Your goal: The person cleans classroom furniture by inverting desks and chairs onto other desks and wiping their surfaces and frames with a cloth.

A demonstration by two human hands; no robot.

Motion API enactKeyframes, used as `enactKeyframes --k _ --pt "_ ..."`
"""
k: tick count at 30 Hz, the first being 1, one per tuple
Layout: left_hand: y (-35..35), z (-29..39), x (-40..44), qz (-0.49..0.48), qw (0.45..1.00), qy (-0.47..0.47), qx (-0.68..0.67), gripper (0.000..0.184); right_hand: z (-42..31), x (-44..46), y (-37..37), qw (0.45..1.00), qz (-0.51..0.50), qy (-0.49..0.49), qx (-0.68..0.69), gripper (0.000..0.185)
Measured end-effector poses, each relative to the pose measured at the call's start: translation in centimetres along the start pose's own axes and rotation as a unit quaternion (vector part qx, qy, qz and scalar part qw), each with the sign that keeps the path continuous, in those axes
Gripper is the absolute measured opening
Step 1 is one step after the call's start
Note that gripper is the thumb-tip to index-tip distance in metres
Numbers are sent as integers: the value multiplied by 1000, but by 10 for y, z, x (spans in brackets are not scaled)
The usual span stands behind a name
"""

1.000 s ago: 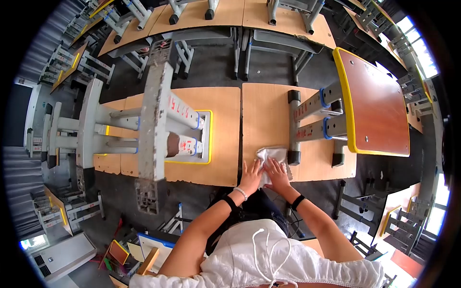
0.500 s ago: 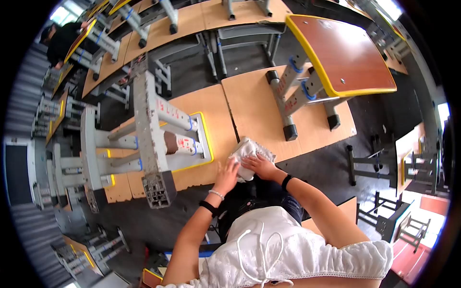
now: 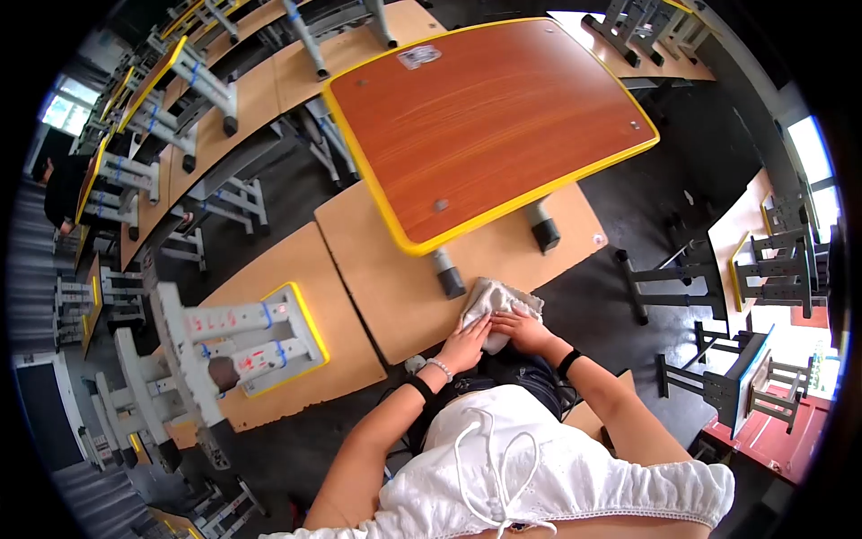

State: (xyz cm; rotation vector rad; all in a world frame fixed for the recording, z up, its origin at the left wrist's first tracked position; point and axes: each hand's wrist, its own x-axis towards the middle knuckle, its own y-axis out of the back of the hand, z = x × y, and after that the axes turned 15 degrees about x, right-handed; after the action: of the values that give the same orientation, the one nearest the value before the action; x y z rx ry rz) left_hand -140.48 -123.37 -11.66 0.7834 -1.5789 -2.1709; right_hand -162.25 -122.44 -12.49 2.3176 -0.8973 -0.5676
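Note:
A crumpled whitish cloth (image 3: 496, 304) lies at the front edge of the right-hand desk top (image 3: 404, 314), close to my body. My left hand (image 3: 469, 343) holds the cloth's near left side, with its fingers pointing forward. On the right side, my right hand (image 3: 523, 329) grips the same cloth, and its fingertips come close to those of my left hand. Just beyond the cloth is a stool (image 3: 494, 117) with a brown, yellow-edged seat, standing upright on the desk. Part of the cloth is hidden under my fingers.
An overturned stool (image 3: 260, 346) lies on the left-hand desk top (image 3: 269, 260), its grey legs toward the left. More desks carrying stools stand in rows ahead. At the far left is a person in dark clothes (image 3: 67, 189). Another desk (image 3: 741, 242) stands at the right.
Both hands and the cloth have moved right along the desk edge. My view has shifted, so the upright stool appears larger and nearer, and the overturned stool lies farther left.

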Motion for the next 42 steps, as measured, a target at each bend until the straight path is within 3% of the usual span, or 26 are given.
enactKeyframes --k 5,12,17,20,23,27,33,36,38,42 --pt "16 27 82 -20 1000 -9 -4 66 45 -42 52 998 13 -49 35 57" --pt "13 56 170 43 997 -28 57 60 85 -88 100 985 106 -124 56 60" --pt "25 62 191 84 996 -31 30 58 119 -120 120 951 247 -183 44 59" --pt "38 53 183 32 999 29 -30 54 152 -137 135 909 326 -249 78 58" --pt "31 31 168 17 995 56 -83 49 149 -126 165 876 406 -238 104 59" --pt "51 9 140 4 980 118 -162 41 144 -91 157 954 233 -174 79 65" --pt "74 9 114 57 958 218 -174 36 168 -24 167 956 240 -167 25 66" --pt "69 13 110 1 950 264 -165 38 203 32 189 967 211 -141 22 64" --pt "56 11 101 34 954 236 -184 37 210 76 210 970 206 -132 4 64" --pt "64 15 74 -63 916 312 -245 36 245 157 245 973 217 -63 -45 66"
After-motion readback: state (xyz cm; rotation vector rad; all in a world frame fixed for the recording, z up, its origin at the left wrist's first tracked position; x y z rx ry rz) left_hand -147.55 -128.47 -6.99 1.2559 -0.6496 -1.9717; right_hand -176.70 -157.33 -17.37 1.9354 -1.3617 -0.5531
